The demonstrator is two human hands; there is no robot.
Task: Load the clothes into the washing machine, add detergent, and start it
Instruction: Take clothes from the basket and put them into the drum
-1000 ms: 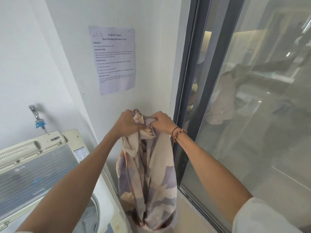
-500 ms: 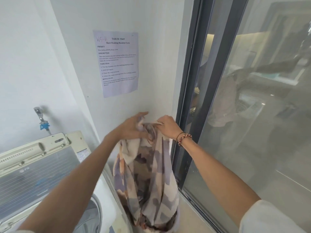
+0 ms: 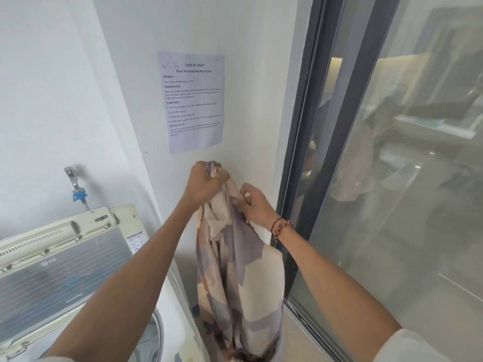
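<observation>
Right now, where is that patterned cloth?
In the head view the patterned cloth hangs centre frame against the wall, below the paper notice, right of the washing machine. The left hand grips its top; the right hand pinches it lower.

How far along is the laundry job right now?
Done: the washer lid stands open, and some fabric seems to lie in the drum.

In hand: the left hand holds the top of a patterned cloth raised beside the washer; the right hand pinches it lower down.

Left: this cloth goes into the drum, then detergent, closing the lid and starting. No detergent is in view.
</observation>
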